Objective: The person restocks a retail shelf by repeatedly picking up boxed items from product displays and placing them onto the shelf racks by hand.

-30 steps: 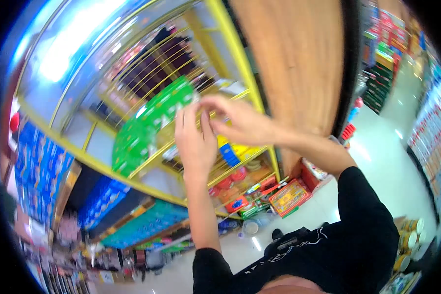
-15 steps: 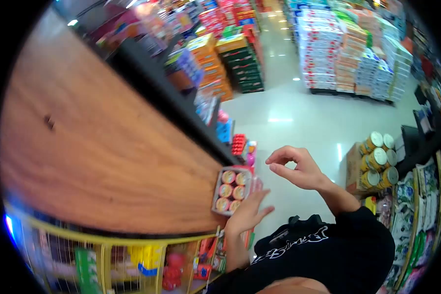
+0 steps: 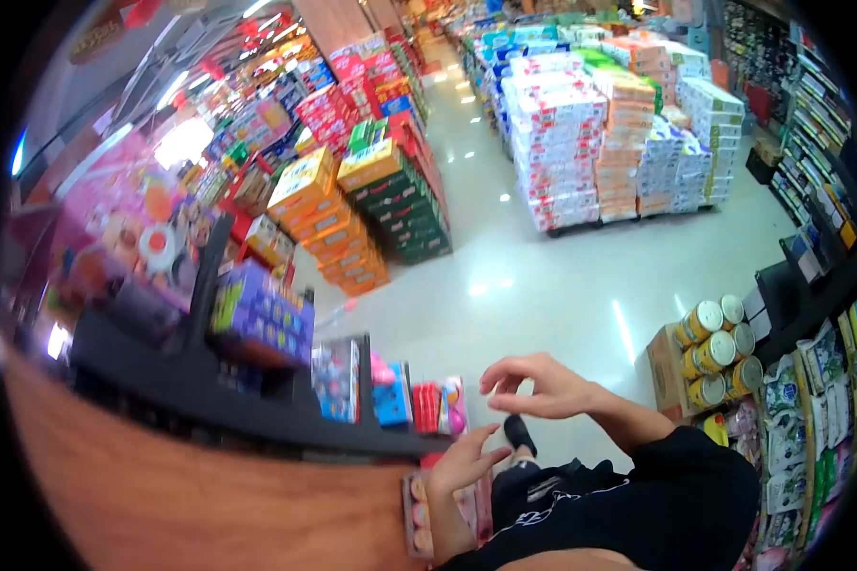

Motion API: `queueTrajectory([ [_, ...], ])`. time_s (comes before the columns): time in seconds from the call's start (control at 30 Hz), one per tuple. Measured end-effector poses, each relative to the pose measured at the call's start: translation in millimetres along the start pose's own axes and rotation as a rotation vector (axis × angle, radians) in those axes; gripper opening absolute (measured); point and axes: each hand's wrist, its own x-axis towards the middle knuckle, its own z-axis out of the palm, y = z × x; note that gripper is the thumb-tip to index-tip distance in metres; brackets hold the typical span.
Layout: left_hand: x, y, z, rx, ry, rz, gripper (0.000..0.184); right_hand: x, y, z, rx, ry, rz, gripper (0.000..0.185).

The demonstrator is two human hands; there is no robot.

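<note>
Nearest thing to the hands: pale open-topped box (image 3: pixel 407 514) of round pinkish tubs (image 3: pixel 421 515), at the near end of the brown wood-grain worktop (image 3: pixel 209 476). Can't tell if the box rests on the worktop or just beside it. Left forearm crosses in front and hides part of it.

Left hand (image 3: pixel 465 463): bare, palm side partly turned in, fingers loosely spread, thumb apart. Holding nothing visible. Right hand (image 3: pixel 540 385): bare, fingers half curled, gap between thumb and fingers, nothing visible in it. Right sits above left in view, close, no contact visible.

Just beyond the left hand: red pack (image 3: pixel 427 407) and blue box (image 3: pixel 391 400), side by side. Black rack (image 3: pixel 257 419) runs along the worktop's far edge, purple printed box (image 3: pixel 262 314) on it.

Past the glossy pale floor (image 3: pixel 524 276): stacked orange cartons (image 3: pixel 328 233), dark green cartons (image 3: pixel 397 209) next to them, tall stack of white-and-red packs (image 3: pixel 557 133). Right side: yellow cans with white lids (image 3: pixel 700 324) by a brown cardboard carton (image 3: pixel 665 371).
</note>
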Motion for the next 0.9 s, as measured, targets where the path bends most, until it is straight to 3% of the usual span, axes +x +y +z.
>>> queueTrajectory([
  [0.07,51,-34,-27,0.114,0.042,0.032,0.070,49,15,-22,-0.272,-0.148,0.107,0.044],
  [0.1,63,13,-73,0.127,-0.065,-0.038,0.068,67,31,-33,-0.481,-0.199,0.046,0.050],
  [0.13,85,2,-84,0.238,0.028,-0.010,0.066,83,41,-43,-0.686,-0.257,-0.009,0.056],
  [0.23,156,-4,-128,0.272,0.149,0.172,0.063,143,55,-80,-0.887,-0.657,0.442,0.068],
  [0.3,200,9,-163,0.313,0.140,0.224,0.063,167,66,-101,-0.806,-0.529,0.420,0.069],
  [0.43,283,39,-218,0.338,0.010,0.124,0.063,197,123,-148,-0.518,-0.251,0.345,0.070],
  [0.53,357,32,-245,0.350,0.031,0.141,0.065,220,172,-193,-0.540,-0.239,0.454,0.076],
  [0.57,381,29,-254,0.331,0.076,0.158,0.066,232,190,-215,-0.564,-0.341,0.531,0.081],
  [0.7,479,28,-294,0.328,0.121,0.135,0.069,283,238,-292,-0.696,-0.416,0.682,0.079],
  [0.9,611,-10,-347,0.400,-0.098,0.114,0.073,396,274,-413,-0.767,-0.314,0.573,0.075],
])
